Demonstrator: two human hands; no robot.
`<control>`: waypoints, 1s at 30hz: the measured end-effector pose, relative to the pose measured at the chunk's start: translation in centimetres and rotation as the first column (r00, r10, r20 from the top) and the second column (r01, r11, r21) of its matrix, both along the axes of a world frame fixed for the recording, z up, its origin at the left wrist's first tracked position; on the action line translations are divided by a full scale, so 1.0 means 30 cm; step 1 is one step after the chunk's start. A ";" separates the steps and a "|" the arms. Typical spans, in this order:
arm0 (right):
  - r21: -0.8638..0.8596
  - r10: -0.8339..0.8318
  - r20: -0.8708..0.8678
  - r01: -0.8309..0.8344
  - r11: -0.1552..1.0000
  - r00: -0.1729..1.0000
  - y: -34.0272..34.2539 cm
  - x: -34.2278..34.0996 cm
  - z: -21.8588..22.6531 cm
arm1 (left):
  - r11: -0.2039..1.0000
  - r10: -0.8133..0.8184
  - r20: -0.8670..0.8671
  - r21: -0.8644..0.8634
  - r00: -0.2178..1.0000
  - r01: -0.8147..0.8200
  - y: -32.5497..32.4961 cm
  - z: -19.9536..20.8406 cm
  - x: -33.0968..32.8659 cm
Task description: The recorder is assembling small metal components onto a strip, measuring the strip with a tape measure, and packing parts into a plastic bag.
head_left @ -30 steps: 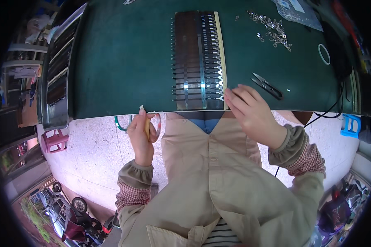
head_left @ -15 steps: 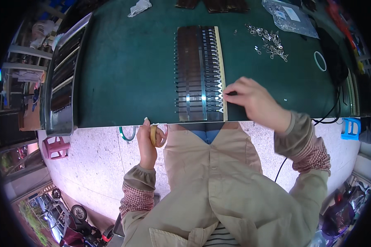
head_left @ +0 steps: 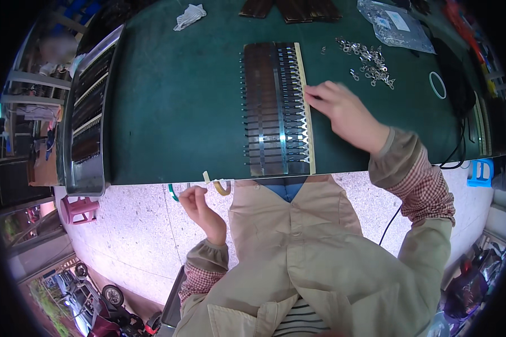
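Reaches with the right hand (head_left: 346, 112) farther toward 12 o'clock along the pale strip (head_left: 310, 140) than half a second ago; holds the left hand (head_left: 205, 213) clear of the yellowish roll of tape (head_left: 224, 192), between 7 and 8 o'clock from it, rather than at it as before; touches the strip with the right fingers (head_left: 324, 91), narrow at the tips; cannot tell whether closed on anything; curls the left fingers loosely near a pale tab (head_left: 206, 176); cannot tell whether quite closed there; at centre on the green bench (head_left: 174, 101), lengthwise from 12 to 6 o'clock, a brown panel (head_left: 260, 78), with the strip along its 3 o'clock side; toward 7 o'clock from the panel, at the near bench edge, the roll; toward 2 o'clock, scattered small metal pieces (head_left: 375, 62) and, beyond, a clear plastic bag (head_left: 396, 35); near 3 o'clock, a white ring (head_left: 432, 84); toward 12, flat dark brown pieces (head_left: 298, 11); between 10 and 11, a crumpled white cloth (head_left: 190, 17); toward 9, a metal tray (head_left: 84, 182); toward 8, below bench height, a pink stool (head_left: 80, 208); toward 4, a blue stool (head_left: 480, 172).
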State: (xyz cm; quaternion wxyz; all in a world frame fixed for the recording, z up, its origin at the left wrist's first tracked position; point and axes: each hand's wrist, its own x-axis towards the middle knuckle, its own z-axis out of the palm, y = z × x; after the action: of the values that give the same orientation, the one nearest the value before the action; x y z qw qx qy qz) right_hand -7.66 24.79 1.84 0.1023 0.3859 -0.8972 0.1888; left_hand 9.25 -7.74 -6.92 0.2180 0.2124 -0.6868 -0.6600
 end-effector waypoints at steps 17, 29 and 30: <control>-0.038 0.004 0.101 0.000 0.999 0.995 0.011 -0.247 -0.059 | 0.241 -0.862 0.063 -0.822 0.503 0.516 0.203 0.206 -0.279; 0.032 -0.149 -0.073 0.152 0.988 0.986 -0.028 -0.353 -0.063 | 0.223 -0.871 0.070 -0.826 0.486 0.518 0.203 0.205 -0.284; 0.152 -0.138 -0.179 0.166 0.974 0.974 -0.053 -0.341 -0.063 | 0.220 -0.869 0.070 -0.832 0.490 0.509 0.202 0.208 -0.281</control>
State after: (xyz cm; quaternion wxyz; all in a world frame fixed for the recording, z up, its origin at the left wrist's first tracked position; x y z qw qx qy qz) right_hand -17.88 23.19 -0.05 0.1590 0.3374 -0.9250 0.0719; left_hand 0.81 -1.69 -0.69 0.0972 -0.3875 -0.8475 -0.3494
